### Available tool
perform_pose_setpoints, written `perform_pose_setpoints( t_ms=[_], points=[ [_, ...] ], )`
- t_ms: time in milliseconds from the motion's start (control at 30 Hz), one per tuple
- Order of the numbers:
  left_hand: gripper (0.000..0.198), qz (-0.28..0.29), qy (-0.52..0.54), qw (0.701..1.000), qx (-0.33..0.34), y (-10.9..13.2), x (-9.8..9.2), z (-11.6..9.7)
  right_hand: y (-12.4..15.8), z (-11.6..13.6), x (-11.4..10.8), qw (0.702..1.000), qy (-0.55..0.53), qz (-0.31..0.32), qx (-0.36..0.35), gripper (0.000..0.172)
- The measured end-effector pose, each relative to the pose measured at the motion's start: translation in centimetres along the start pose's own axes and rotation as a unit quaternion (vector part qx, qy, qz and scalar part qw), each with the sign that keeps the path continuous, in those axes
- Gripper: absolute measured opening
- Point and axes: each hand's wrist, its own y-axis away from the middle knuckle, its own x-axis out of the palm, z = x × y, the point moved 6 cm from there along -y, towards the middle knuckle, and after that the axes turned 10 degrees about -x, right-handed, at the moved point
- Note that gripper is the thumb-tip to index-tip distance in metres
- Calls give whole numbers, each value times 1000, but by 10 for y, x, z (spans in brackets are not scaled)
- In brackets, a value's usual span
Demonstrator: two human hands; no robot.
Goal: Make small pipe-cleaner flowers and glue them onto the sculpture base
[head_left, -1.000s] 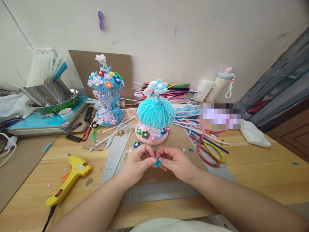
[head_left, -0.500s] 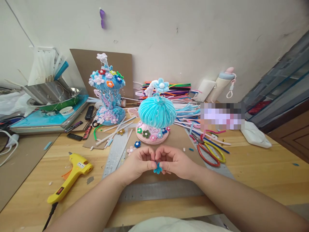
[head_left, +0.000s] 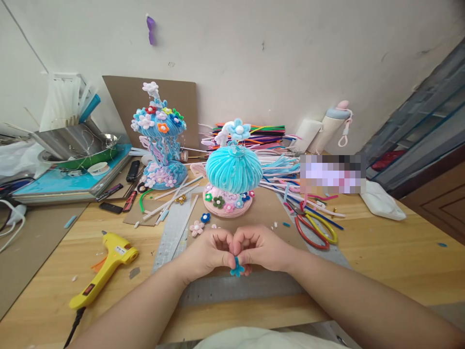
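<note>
A small blue pipe-cleaner flower (head_left: 237, 268) is pinched between the fingertips of my left hand (head_left: 214, 249) and my right hand (head_left: 256, 246), low over the cardboard. Both hands are closed, thumbs side by side, and its petals point down. Just beyond them stands a fuzzy turquoise dome (head_left: 234, 168) on a round pink base (head_left: 227, 207) dotted with little flowers; a light-blue flower (head_left: 239, 129) tops it. Left of my hands lie a pink flower (head_left: 196, 228) and a dark blue flower (head_left: 205, 217). Part of another pink one is hidden behind my fingers.
A yellow glue gun (head_left: 105, 271) lies at left, its cord running toward me. Scissors (head_left: 316, 228) with red and yellow handles lie at right. A finished-looking flowered blue ornament (head_left: 160, 126) stands back left. Pipe cleaners (head_left: 279, 167) are piled behind the dome.
My hands and the blue flower have moved slightly down in the view, and the flower has tilted a little. The whole view has shifted slightly; both hands still hold the flower.
</note>
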Motion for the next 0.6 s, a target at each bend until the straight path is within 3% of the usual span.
perform_pose_setpoints(
  t_ms=[100, 300, 433, 600],
  points=[
    [35, -10, -2, 1000, 9, 0, -1, -3, -1, 3, -1, 1000, 8, -14, -17, 24],
    [24, -120, -51, 989, 71, 5, -13, -19, -4, 15, -12, 989, 64, -108, -81, 23],
    [21, -151, -59, 983, 90, 7, -16, -23, -2, 20, -15, 978, 114, -142, -103, 21],
    [18, -172, -50, 978, 110, 8, -20, -25, 1, 22, -12, 969, 171, -137, -119, 14]
  ],
)
